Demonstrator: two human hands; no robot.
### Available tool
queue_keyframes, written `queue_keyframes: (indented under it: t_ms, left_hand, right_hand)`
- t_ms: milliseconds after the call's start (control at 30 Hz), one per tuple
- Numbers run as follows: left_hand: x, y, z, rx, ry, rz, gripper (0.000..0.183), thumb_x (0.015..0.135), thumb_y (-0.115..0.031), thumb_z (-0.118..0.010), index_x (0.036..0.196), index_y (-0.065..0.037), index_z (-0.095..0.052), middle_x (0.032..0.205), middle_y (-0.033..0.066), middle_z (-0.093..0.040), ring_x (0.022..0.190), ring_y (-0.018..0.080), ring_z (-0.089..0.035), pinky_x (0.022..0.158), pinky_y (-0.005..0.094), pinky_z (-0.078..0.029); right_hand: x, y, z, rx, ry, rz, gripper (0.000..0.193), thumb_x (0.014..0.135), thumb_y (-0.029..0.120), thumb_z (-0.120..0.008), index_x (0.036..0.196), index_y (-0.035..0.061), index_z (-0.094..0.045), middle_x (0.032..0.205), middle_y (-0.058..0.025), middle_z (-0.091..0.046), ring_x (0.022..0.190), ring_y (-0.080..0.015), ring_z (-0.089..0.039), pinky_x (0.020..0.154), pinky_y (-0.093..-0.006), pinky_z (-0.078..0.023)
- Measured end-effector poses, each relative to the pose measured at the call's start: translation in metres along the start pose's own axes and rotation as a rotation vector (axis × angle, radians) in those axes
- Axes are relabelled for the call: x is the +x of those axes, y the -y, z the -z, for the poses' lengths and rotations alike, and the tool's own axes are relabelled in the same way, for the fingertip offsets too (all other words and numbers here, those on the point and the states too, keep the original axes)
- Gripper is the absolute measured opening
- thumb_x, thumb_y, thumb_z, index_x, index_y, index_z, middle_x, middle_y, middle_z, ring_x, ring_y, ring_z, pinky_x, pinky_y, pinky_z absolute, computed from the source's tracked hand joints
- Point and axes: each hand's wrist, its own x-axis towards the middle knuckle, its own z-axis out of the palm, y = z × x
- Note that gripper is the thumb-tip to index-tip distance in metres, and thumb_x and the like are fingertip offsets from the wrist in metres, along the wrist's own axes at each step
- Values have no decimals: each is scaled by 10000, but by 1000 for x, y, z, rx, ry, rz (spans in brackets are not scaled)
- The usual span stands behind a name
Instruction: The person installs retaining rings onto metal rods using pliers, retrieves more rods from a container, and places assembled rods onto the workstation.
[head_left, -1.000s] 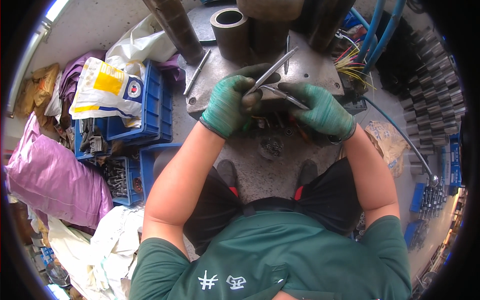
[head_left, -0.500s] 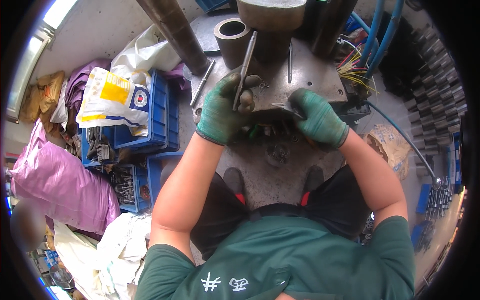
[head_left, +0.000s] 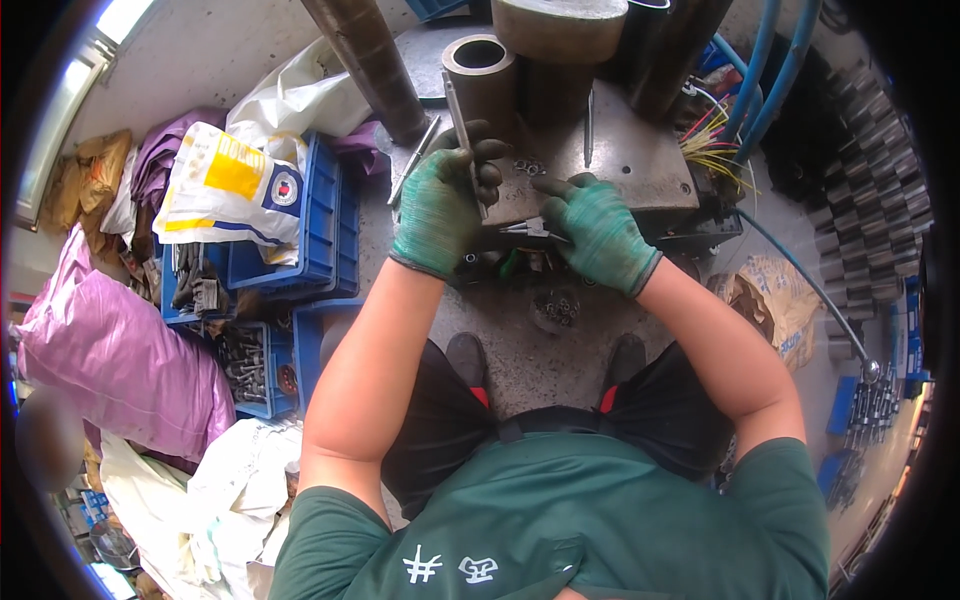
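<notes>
My left hand, in a green glove with dark fingertips, is closed around a slim metal shaft that points up and away from me. My right hand, gloved alike, grips a small silver tool with pointed tips, which looks like pliers; its handles are hidden in the palm. The tips point left toward the shaft, apart from it. Between the hands, a few small metal rings lie on the steel press table. Two similar shafts are on the table, one shaft at its left and another shaft farther back.
A thick hollow cylinder stands behind my left hand, beside the press's round block and columns. Below the table edge is a small dish of rings. Blue crates stand left; blue hoses and wires hang right.
My right hand has moved left with the pointed tool, closer to my left hand. The shaft in my left hand has shifted left and now leans left at its top.
</notes>
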Motion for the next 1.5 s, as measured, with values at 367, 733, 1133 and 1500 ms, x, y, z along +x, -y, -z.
queue_keyframes:
  t_ms: [367,733,1133,1500]
  left_hand:
    - [2,9,-6,84,-149,28,358,990,-146,-529,1325,-39,-594,1006,144,-734,698,134,-608,587,248,-475]
    - [-4,54,-29,549,-11,0,279,990,-59,-679,1262,-9,-638,1119,68,-693,1021,151,-662,901,290,-570]
    - [-6,66,-42,440,-18,43,235,1010,-91,-694,1229,-10,-662,1089,58,-701,979,132,-661,865,279,-570]
    - [3,36,-31,267,-281,90,131,978,-140,-657,1084,-63,-653,885,32,-650,659,89,-546,539,233,-442]
  right_hand:
    - [-5,-10,-12,59,-119,25,220,753,137,-810,933,91,-692,920,-109,-696,870,-334,-662,812,-459,-532]
    - [-5,2,25,1481,-323,-673,259,903,29,-742,1137,28,-630,987,-37,-656,896,-125,-628,824,-283,-532]
    - [-6,-2,23,1558,-287,-813,468,939,86,-713,1359,-36,-549,1057,-74,-654,924,-136,-643,804,-278,-553]
    - [-14,-12,28,1059,-157,-610,679,812,36,-706,1470,28,-540,1137,-126,-663,1082,-237,-637,970,-391,-529]
